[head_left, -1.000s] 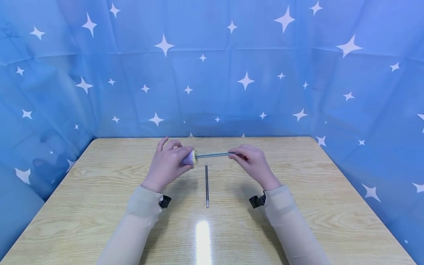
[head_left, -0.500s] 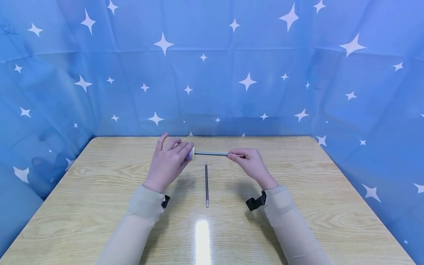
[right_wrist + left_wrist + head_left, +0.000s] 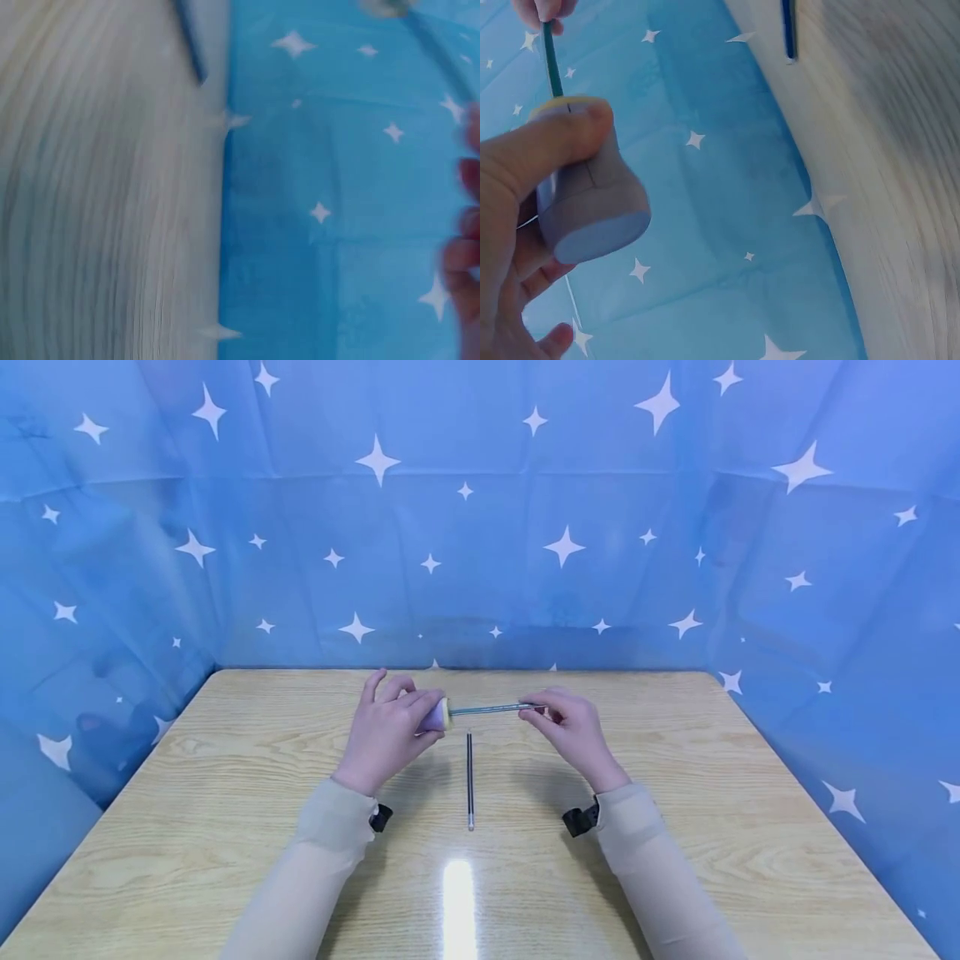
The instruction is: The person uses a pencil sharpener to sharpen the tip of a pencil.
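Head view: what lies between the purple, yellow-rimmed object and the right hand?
A green pencil spans the stretch from the purple object to the right hand. The head and left wrist views show this.

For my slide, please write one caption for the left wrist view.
Left fingers grip a flared purple object, its yellow end meeting a green pencil held in right fingers.

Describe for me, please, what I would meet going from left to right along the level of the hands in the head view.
Left hand → purple yellow-rimmed piece that it holds → slim teal stick → right hand, which pinches the stick's other end.
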The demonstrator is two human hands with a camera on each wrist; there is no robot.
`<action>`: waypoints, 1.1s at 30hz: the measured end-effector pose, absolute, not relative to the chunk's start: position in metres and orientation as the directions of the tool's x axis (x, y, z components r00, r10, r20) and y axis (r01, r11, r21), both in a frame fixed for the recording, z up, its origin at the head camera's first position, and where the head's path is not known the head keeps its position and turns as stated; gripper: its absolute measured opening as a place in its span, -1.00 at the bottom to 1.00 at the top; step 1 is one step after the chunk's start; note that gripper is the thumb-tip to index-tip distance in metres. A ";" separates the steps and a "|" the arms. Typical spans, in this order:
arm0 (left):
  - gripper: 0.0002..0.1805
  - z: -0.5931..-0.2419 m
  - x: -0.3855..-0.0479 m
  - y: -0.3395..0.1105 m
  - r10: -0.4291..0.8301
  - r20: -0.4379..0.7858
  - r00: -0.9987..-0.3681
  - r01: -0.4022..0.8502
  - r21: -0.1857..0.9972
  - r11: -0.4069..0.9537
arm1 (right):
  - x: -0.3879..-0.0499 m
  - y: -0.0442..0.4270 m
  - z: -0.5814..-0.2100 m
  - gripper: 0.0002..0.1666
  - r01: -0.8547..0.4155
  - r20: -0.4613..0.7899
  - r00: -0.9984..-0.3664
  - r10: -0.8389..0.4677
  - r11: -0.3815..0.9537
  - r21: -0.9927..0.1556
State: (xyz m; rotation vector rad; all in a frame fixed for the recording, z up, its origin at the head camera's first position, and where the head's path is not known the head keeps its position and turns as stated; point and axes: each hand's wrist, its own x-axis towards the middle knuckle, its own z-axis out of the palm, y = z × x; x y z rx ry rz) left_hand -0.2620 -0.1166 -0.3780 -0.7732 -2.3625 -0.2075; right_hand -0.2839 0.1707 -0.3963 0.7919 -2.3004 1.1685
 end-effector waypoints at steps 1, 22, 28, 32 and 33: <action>-0.45 -0.377 -0.262 -0.117 0.473 0.611 -0.635 0.581 -0.026 0.814 | -0.284 0.171 -0.397 -0.75 -0.740 0.700 -0.643 -0.310 0.487 -0.464; -0.54 -0.370 -0.259 -0.117 0.507 0.698 -0.505 0.576 -0.165 0.800 | -0.277 0.167 -0.395 -0.86 -0.692 0.587 -0.714 -0.381 0.507 -0.514; -0.46 -0.373 -0.258 -0.114 0.505 0.639 -0.580 0.580 -0.111 0.807 | -0.279 0.170 -0.394 -0.80 -0.646 0.533 -0.757 -0.377 0.554 -0.525; -0.39 -0.373 -0.257 -0.114 0.486 0.614 -0.622 0.577 -0.061 0.815 | -0.283 0.167 -0.397 -0.75 -0.797 0.763 -0.492 -0.420 0.570 -0.201; -0.38 -0.372 -0.257 -0.114 0.483 0.609 -0.629 0.578 -0.049 0.815 | -0.284 0.166 -0.398 -0.76 -0.811 0.810 -0.410 -0.420 0.573 -0.114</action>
